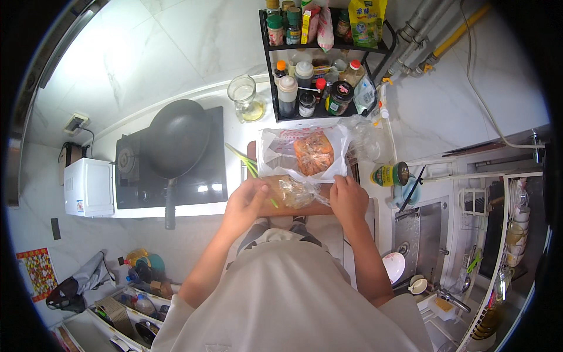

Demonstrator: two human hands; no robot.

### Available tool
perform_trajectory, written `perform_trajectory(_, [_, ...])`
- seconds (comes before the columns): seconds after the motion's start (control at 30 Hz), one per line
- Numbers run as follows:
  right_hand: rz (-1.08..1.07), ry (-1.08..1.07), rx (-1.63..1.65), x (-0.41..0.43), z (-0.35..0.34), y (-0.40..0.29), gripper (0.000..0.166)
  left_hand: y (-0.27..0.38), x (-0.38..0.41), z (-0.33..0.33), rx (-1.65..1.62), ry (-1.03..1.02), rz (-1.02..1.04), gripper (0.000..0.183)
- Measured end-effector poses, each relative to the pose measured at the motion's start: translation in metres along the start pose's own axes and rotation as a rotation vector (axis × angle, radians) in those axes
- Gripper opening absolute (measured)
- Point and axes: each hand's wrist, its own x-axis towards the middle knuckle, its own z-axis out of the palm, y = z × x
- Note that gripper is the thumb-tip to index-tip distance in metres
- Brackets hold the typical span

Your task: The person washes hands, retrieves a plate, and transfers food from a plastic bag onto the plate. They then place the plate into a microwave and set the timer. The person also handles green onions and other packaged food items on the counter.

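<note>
A white plastic bag [281, 154] with red print lies spread over a wooden cutting board [264, 210]. On it sits a reddish-orange block of food [313, 154] in clear plastic. My right hand [349, 198] pinches the white bag's near right edge. My left hand [246, 202] is at the near left corner, thumb and fingers close together; whether they grip the bag is unclear. Between my hands rests a knotted clear plastic bag [294, 193] with pale brownish contents. Green onion stalks [246, 161] lie at the board's left, partly hidden by my left hand.
A wok [178, 136] stands on the black cooktop [211, 176] at left, its handle jutting past the counter edge. Behind are a glass pitcher [243, 97] and a black seasoning rack [299, 118]. To the right are a jar [390, 174], a light-blue container [409, 193] and the sink [407, 237].
</note>
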Motion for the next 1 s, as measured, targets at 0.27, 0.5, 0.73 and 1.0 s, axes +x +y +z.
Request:
perform_trajectory(0.27, [0.008,0.116,0.208,-0.02,-0.009,-0.004,0.006,-0.011,-0.004,0.007,-0.082,0.001,-0.098,0.021])
perform_trajectory(0.5, [0.033,0.159,0.385,-0.031,-0.006,-0.01,0.01,-0.004,-0.003,0.013,0.025,-0.072,-0.211,0.025])
perform_trajectory(0.73, [0.029,0.102,0.374,-0.037,-0.001,-0.009,0.026,-0.008,-0.01,0.011,0.031,-0.076,-0.179,0.026])
perform_trajectory(1.0, [0.031,0.086,0.383,-0.036,-0.001,-0.009,0.033,-0.013,-0.009,0.017,0.045,-0.024,-0.135,0.032])
